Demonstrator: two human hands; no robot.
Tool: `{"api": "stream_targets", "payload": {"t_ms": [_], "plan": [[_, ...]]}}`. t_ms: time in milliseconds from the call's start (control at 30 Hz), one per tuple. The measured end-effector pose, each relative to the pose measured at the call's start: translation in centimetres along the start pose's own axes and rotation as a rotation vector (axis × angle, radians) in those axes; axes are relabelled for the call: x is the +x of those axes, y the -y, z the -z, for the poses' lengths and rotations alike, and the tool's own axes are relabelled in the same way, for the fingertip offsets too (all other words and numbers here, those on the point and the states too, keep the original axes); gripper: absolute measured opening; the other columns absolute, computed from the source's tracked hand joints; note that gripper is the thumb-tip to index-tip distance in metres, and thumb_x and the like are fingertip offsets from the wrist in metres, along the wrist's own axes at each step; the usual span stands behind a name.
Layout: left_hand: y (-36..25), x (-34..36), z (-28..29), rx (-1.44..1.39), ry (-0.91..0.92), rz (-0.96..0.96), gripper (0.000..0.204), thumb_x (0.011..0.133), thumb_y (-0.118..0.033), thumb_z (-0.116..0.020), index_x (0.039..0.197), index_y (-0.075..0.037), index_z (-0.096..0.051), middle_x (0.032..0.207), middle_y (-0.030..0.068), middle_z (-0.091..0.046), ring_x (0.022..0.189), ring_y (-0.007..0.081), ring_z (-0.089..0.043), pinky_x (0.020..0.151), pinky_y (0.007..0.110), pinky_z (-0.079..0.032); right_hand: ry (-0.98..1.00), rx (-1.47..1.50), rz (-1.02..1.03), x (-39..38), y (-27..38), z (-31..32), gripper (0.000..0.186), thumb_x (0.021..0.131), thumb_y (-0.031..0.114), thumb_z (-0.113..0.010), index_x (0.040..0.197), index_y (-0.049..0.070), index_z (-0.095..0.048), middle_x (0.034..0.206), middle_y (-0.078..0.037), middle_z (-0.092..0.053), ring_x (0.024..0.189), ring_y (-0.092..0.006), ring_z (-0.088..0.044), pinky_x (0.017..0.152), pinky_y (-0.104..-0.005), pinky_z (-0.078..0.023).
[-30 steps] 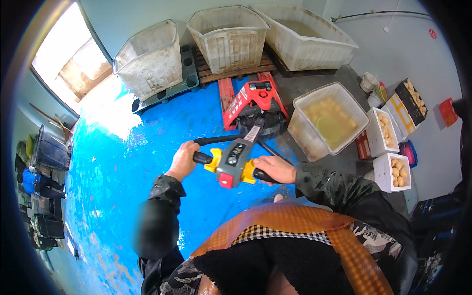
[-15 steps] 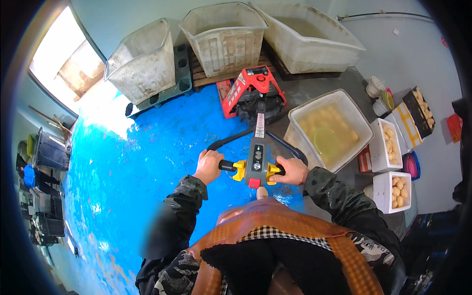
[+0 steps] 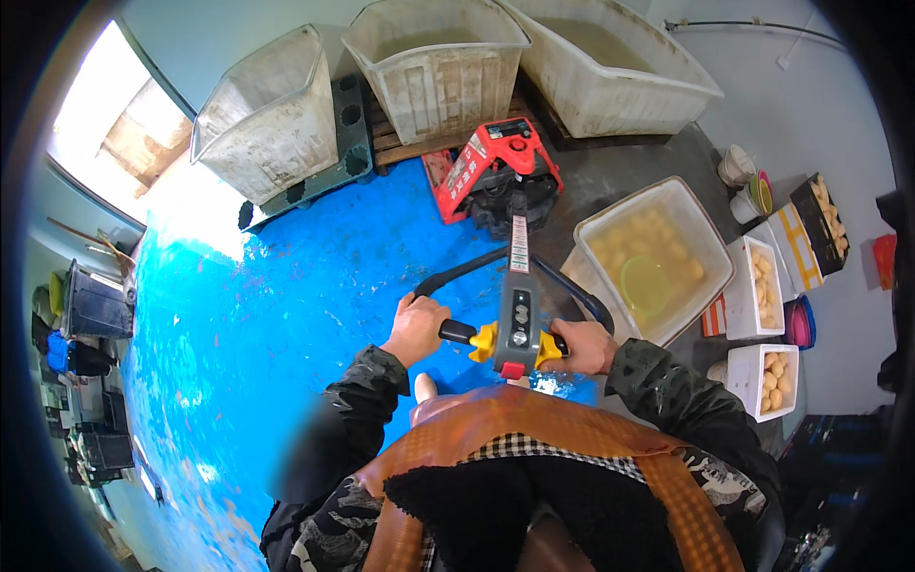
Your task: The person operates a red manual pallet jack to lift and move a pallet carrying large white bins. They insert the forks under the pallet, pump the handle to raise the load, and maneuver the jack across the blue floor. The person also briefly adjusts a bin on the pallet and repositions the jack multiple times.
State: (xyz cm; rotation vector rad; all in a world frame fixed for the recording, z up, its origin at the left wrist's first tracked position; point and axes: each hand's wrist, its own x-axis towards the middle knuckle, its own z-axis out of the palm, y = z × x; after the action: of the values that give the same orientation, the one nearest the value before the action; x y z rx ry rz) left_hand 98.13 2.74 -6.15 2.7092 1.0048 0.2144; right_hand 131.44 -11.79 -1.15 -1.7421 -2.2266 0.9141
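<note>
In front of me stands a red and black electric pallet jack (image 3: 491,176), its grey control head (image 3: 518,319) tilted toward me on a long tiller. My left hand (image 3: 416,331) is closed at the left black grip, beside the yellow thumb lever. On the other side, my right hand (image 3: 583,346) wraps round the right grip, which it mostly hides. A black loop bar (image 3: 462,274) curves out from the tiller close to both hands. The red button (image 3: 513,370) at the end of the control head faces my orange apron (image 3: 534,410).
White tubs (image 3: 434,86) stand along the far wall on pallets (image 3: 353,133). To the right are a tub of yellowish round produce in water (image 3: 653,257), foam boxes of similar produce (image 3: 762,381) and buckets (image 3: 748,200). Another person in blue (image 3: 59,353) is at far left.
The control head and both hands have shifted slightly to the right in view. A pale shoe tip now shows left of the handle. Both hands keep their hold.
</note>
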Motion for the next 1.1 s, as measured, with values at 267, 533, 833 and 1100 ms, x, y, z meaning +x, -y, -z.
{"api": "stream_targets", "payload": {"t_ms": [267,533,833,1100], "plan": [[12.0,-0.7,2.3,-0.009,-0.074,-0.073,0.025,0.076,-0.003,-0.065,0.097,-0.015,-0.069,0.093,0.0055,-0.063,0.109,0.0293,-0.061,0.111,0.062,-0.036,-0.108,-0.089,-0.230,8.9,8.1,-5.0,0.037,0.085,0.032,-0.074,0.112,0.010,-0.060,0.095,-0.018,-0.072,0.090,-0.0407,-0.069,0.074,-0.0503,-0.054],[18.0,-0.6,4.8,-0.056,-0.030,-0.155,0.025,0.072,0.000,-0.066,0.094,-0.013,-0.065,0.094,0.0062,-0.064,0.109,0.0294,-0.061,0.109,0.057,-0.037,-0.198,-0.039,-0.299,12.9,12.7,-6.8,0.035,0.081,0.023,-0.079,0.108,0.010,-0.063,0.090,-0.019,-0.071,0.088,-0.0418,-0.069,0.073,-0.0476,-0.054],[19.5,2.6,12.4,-0.121,-0.082,-0.201,0.020,0.067,-0.003,-0.068,0.084,-0.012,-0.063,0.085,0.0072,-0.063,0.098,0.0308,-0.063,0.099,0.047,-0.042,-0.267,0.086,-0.123,14.0,15.8,-0.3,0.064,0.079,0.060,-0.081,0.106,0.005,-0.063,0.085,-0.016,-0.068,0.074,-0.0360,-0.068,0.063,-0.0425,-0.052],[19.1,5.8,18.1,-0.193,-0.155,-0.197,0.018,0.062,-0.005,-0.069,0.076,-0.011,-0.059,0.076,0.0091,-0.058,0.084,0.0333,-0.061,0.086,0.045,-0.045,-0.348,0.148,-0.019,14.5,17.3,6.3,0.059,0.083,0.055,-0.079,0.104,0.002,-0.066,0.083,-0.016,-0.067,0.071,-0.0363,-0.068,0.062,-0.0403,-0.053]]}}
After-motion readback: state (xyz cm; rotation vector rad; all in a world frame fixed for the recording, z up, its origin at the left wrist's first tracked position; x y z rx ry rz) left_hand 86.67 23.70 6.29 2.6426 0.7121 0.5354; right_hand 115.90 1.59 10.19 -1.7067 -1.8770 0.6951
